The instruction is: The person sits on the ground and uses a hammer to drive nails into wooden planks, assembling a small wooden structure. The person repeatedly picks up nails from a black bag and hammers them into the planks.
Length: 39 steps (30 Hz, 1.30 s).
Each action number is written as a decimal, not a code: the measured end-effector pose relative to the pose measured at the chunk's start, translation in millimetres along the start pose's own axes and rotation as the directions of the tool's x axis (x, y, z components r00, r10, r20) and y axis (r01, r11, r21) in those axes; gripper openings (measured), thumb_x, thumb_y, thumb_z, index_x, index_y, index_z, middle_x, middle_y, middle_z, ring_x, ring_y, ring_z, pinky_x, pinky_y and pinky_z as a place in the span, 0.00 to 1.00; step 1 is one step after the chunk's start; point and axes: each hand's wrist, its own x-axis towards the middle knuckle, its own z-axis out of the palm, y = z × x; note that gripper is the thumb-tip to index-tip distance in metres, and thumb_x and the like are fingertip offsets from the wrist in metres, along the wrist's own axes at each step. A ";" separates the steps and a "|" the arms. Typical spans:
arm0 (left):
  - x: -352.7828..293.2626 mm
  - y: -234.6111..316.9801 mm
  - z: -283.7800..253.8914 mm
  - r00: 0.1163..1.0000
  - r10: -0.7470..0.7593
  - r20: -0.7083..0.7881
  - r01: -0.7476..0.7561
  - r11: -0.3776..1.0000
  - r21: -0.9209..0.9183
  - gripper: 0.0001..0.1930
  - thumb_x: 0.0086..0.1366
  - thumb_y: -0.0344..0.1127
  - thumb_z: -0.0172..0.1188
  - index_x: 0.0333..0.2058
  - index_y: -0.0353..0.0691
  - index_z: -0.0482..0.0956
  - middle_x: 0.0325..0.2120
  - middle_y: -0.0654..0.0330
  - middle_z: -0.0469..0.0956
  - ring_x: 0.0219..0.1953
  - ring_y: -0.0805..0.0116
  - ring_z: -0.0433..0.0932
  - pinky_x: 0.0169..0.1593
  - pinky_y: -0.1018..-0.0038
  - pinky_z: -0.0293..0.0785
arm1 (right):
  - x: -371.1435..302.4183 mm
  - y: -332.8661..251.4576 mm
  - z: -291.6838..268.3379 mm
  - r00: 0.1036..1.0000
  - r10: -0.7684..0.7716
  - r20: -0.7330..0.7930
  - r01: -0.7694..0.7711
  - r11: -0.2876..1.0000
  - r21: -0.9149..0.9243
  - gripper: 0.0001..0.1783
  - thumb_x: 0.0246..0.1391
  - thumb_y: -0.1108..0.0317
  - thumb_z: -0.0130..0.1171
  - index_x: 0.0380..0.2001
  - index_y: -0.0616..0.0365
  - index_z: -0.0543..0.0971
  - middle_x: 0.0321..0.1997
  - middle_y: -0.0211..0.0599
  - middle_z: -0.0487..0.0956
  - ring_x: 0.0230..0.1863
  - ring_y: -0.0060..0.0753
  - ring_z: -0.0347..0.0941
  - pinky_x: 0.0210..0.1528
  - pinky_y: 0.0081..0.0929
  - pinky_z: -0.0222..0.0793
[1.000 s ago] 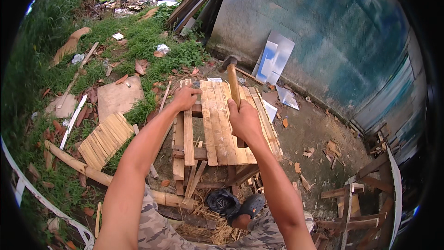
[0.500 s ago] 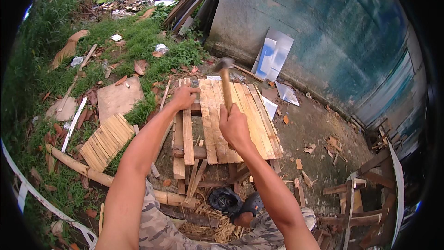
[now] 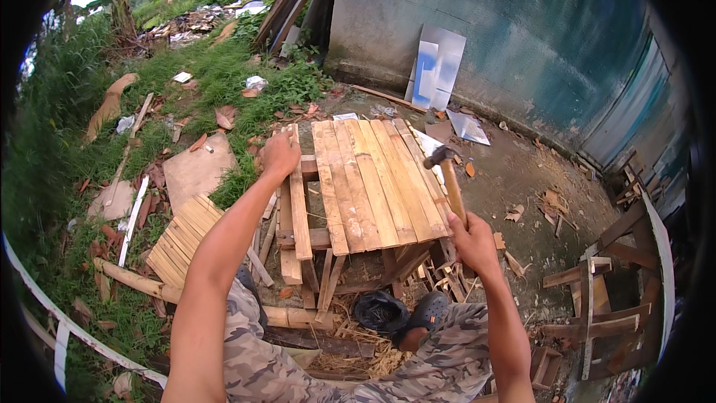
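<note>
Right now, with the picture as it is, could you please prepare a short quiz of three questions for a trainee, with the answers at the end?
1. Which of the hands holds the hammer?
A) the left
B) the right
C) both together

2. True or false: the black bag lies lower than the slatted table top, beside a dark shoe.

3. Fill in "near" or "far": the left hand is at the ____ end of the narrow strip.

Key:
1. B, the right hand, gripping it by the handle.
2. True.
3. Far.
</note>
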 end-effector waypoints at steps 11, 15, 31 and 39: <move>-23.0 25.2 -71.7 0.827 -0.178 0.534 0.073 0.975 0.212 0.23 0.62 0.51 0.63 0.28 0.31 0.80 0.18 0.57 0.83 0.22 0.65 0.84 0.29 0.67 0.81 | -11.2 79.5 -40.1 0.932 0.292 -0.213 -0.151 0.851 0.503 0.23 0.71 0.49 0.51 0.32 0.59 0.72 0.15 0.26 0.66 0.09 0.22 0.63 0.10 0.25 0.58; -41.2 40.2 -72.5 0.900 -0.108 0.422 -0.064 0.926 0.372 0.20 0.63 0.46 0.62 0.30 0.29 0.80 0.28 0.48 0.84 0.32 0.56 0.86 0.40 0.60 0.82 | -14.6 70.3 -35.3 0.953 0.275 -0.130 -0.171 0.837 0.519 0.22 0.71 0.50 0.52 0.31 0.59 0.72 0.14 0.26 0.66 0.08 0.21 0.63 0.10 0.23 0.58; -131.0 79.5 -121.3 0.664 0.413 0.623 -0.603 0.789 0.120 0.10 0.61 0.37 0.61 0.32 0.35 0.85 0.32 0.47 0.84 0.38 0.45 0.83 0.45 0.57 0.79 | -45.8 25.3 -2.5 0.994 0.045 0.099 -0.081 0.915 0.394 0.19 0.69 0.55 0.56 0.34 0.62 0.76 0.16 0.26 0.70 0.12 0.19 0.66 0.15 0.24 0.60; -101.6 34.9 -161.5 0.969 -0.002 0.246 -0.198 0.583 0.788 0.12 0.64 0.38 0.60 0.34 0.33 0.83 0.29 0.45 0.84 0.36 0.43 0.84 0.42 0.54 0.80 | -57.5 14.8 3.6 0.979 -0.024 0.204 -0.042 0.949 0.314 0.21 0.69 0.54 0.57 0.34 0.65 0.77 0.14 0.31 0.72 0.13 0.24 0.69 0.17 0.28 0.63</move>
